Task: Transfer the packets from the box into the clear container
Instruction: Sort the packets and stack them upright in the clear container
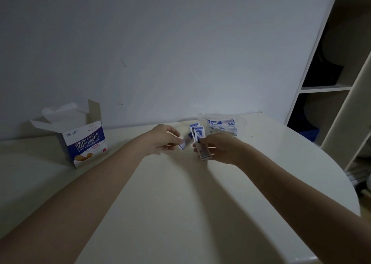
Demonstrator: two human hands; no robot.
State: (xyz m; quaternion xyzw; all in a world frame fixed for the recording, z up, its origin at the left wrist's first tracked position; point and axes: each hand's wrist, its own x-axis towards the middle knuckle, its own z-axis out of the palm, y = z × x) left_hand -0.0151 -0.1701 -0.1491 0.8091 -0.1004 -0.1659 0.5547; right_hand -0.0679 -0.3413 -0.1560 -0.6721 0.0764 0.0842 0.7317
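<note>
White table (180,203) against bare wall (160,43) — open shelving (331,87) at right.

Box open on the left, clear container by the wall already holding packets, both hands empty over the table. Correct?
Not quite. In the head view the hands aren't empty: the right hand grips a bunch of packets and the left hand pinches one packet. The box and clear container are as stated.

Can't really read the small print on the packets (199,135), too blurry and dim. The right hand (218,149) covers the lower part of that bunch. The shelf unit (341,83) gets chopped off at the right edge, dark stuff inside is unidentifiable.
</note>
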